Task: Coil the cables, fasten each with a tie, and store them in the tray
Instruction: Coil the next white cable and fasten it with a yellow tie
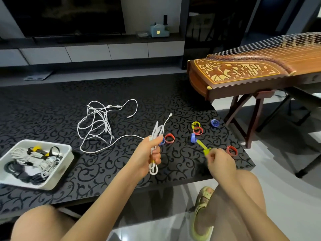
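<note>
The left hand (147,153) is raised over the table (52,105) near its front edge, forearm coming up from the lower left, thumb side uppermost. Its fingers are curled round the middle of a white coil (157,132). The coil is a long, narrow hank standing nearly upright, its top leaning a little right. The looped lower end hangs just under the fist, the upper loops rise above the thumb, and one plug end sticks up and to the right. A bit of yellow shows among the fingers; what it is I cannot tell. A white strand runs from beside this hand leftward into the loose cables (106,126) tangled at the table's middle; whether it belongs to the coil is unclear.

The right hand (220,161) is apart from the left, close to the front right corner, back of the hand up, knuckles bent. Its fingertips pinch one end of a yellow tie (202,145). The tie is pulled out straight, its long axis slanting up and left from the fingers, and its far end lies at a blue one of the rings (193,137). Other rings, red, yellow and blue, lie scattered along the right edge, one red just beside the right hand, and two by the left thumb.

The white tray (63,168) sits at the front left edge, holding bundled white and black cables. A wooden zither (243,70) stands on its frame beyond the right edge.
</note>
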The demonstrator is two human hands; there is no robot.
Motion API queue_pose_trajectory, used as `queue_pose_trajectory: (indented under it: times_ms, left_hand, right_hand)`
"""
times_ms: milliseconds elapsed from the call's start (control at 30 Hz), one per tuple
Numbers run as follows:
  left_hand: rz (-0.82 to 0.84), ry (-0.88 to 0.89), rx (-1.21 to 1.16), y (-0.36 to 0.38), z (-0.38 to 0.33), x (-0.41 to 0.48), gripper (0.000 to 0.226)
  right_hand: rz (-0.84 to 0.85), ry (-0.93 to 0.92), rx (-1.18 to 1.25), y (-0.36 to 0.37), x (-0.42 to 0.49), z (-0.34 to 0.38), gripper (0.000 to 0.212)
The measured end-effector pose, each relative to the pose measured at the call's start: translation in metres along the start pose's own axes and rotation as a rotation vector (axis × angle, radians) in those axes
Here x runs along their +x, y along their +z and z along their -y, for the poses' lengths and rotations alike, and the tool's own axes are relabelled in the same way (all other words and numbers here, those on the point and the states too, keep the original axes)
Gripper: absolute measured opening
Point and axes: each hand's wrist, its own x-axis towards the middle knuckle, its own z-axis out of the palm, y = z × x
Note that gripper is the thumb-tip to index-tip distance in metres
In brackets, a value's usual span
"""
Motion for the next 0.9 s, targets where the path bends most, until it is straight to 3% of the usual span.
queue_pose_trajectory:
  times_ms: [67,167,267,400,533,633,900]
  left_hand:
    - [0.080,-0.060,0.026,-0.004,-0.005,-0.008,0.038]
    - [0.196,-0.082,-0.046,-0.011,-0.009,-0.019,0.068]
    - [0.167,-0.037,0.065,-0.012,-0.012,-0.031,0.059]
    - [0.136,-0.052,0.098,-0.009,-0.017,-0.045,0.044]
    - [0.103,-0.068,0.017,-0.006,-0.016,-0.051,0.039]
    - [0.099,0.063,0.057,-0.003,-0.011,-0.051,0.031]
    - [-0.224,0.327,0.214,0.007,-0.003,-0.051,0.029]
  right_hand:
    - [0.040,-0.055,0.392,-0.008,-0.012,0.020,0.018]
    - [0.302,-0.012,0.849,-0.027,-0.026,0.052,0.022]
    - [0.519,-0.011,1.129,-0.039,-0.032,0.076,0.020]
    - [0.653,0.018,1.411,-0.041,-0.041,0.098,0.023]
    - [0.681,-0.023,1.642,-0.041,-0.052,0.110,0.003]
    - [0.645,-0.037,1.727,-0.038,-0.059,0.115,0.008]
    - [0.590,-0.097,1.945,-0.032,-0.079,0.113,0.008]
